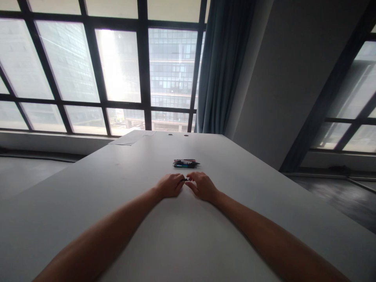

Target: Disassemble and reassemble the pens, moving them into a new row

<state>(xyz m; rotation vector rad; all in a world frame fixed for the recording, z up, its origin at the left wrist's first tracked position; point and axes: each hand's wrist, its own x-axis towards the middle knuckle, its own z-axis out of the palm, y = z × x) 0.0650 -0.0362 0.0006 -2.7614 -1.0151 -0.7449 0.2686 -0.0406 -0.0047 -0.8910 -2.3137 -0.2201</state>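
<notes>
A dark slim pen [186, 179] lies crosswise between my two hands, low over the white table [188, 235]. My left hand [171, 185] is closed around one end of it and covers most of its length. At the other end, my right hand [202, 185] has its thumb and fingers curled in a pinch at the pen's tip. The fingers hide fine detail there. Just beyond the hands lies a bundle of pens [185, 163], several side by side, mostly dark with some blue and red parts.
Sheets of paper [126, 139] lie at the table's far left corner. Two dark round grommets [178, 135] sit near the far edge. Behind the table are large windows [173, 66] and a blue curtain [223, 70], with a grey pillar [282, 86] to the right.
</notes>
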